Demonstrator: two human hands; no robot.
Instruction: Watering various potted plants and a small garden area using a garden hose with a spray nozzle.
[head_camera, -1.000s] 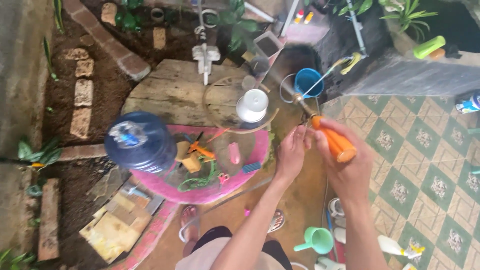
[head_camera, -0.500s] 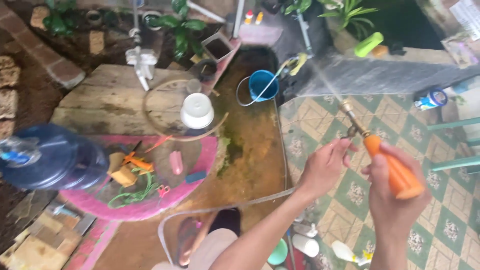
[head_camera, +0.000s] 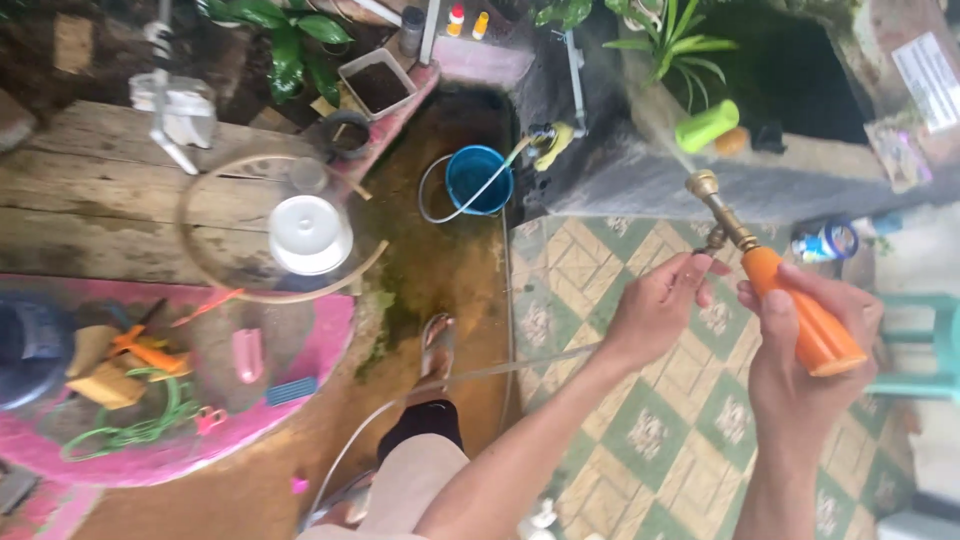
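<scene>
The right hand (head_camera: 805, 365) gripped the orange sprayer (head_camera: 790, 300) firmly while the left hand (head_camera: 655, 310) pinched its valve; mist could probably soak the tiled floor (head_camera: 640, 440).

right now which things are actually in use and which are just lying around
In use:
right hand gripping the orange spray nozzle
left hand at its brass valve

Lying about:
blue bucket
white lid
green cord
pink brush

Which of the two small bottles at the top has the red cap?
The left bottle, white with a red cap; the bottle right beside it is yellow-orange.
</scene>
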